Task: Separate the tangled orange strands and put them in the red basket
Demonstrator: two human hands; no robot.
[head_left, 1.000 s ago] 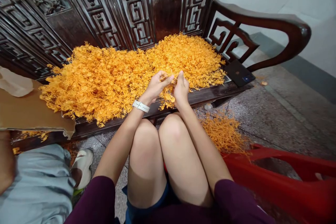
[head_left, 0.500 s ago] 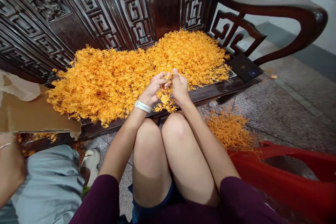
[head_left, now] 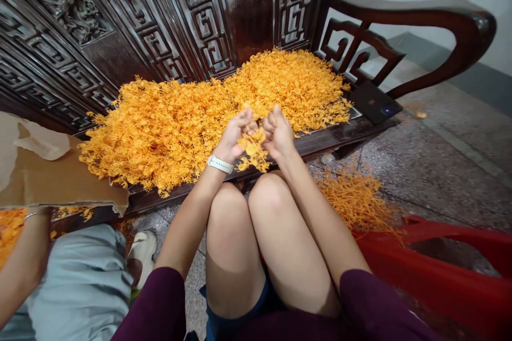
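Both hands are raised in front of the bench, above my knees. My left hand point(head_left: 236, 134), with a white band on its wrist, has its fingers curled around a small bunch of orange flower-like sprigs point(head_left: 255, 150), which dangles between the hands. Just to the right, my right hand point(head_left: 279, 134) is closed with the thumb up, and what its fingers grip is hidden. Motion blurs the fingertips a little. Behind them a broad heap of the same orange sprigs point(head_left: 168, 122) spreads along the bench.
The dark carved wooden bench point(head_left: 256, 21) has a curved armrest point(head_left: 424, 10). A dark tablet-like device point(head_left: 376, 102) lies at its right end. Orange stems point(head_left: 352, 197) are piled on the floor beside a red plastic stool point(head_left: 440, 272). Cardboard point(head_left: 68, 176) and another person's arm point(head_left: 28, 261) are at left.
My hands have drawn slightly apart, the right one shifting right and its fingers curling in. The other person's arm at left has moved, and the view has shifted slightly.
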